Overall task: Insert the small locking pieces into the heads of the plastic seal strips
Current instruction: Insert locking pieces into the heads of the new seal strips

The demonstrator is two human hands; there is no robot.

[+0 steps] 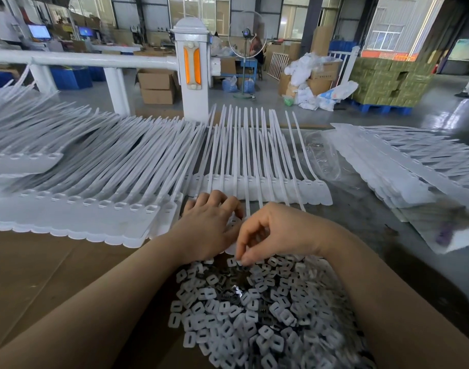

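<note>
Locking pieces (254,310): heaped loose nearest the person; probably light, stiff, slippery; best pinched by the edges. Right hand (276,233) pinches one at the heap's far edge. Left hand (209,225), fingers curled, rests on a seal strip (257,193) row; grasp unclear.

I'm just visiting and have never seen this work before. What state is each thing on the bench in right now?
Left hand: fingers curled, resting on the strip heads.
Right hand: pinching a locking piece at the top of the pile.
Locking pieces: loose heap, near edge.
Middle sheet of seal strips: lying flat, tails pointing away.
Left stacks of strips: piled, head sockets look empty.
</note>
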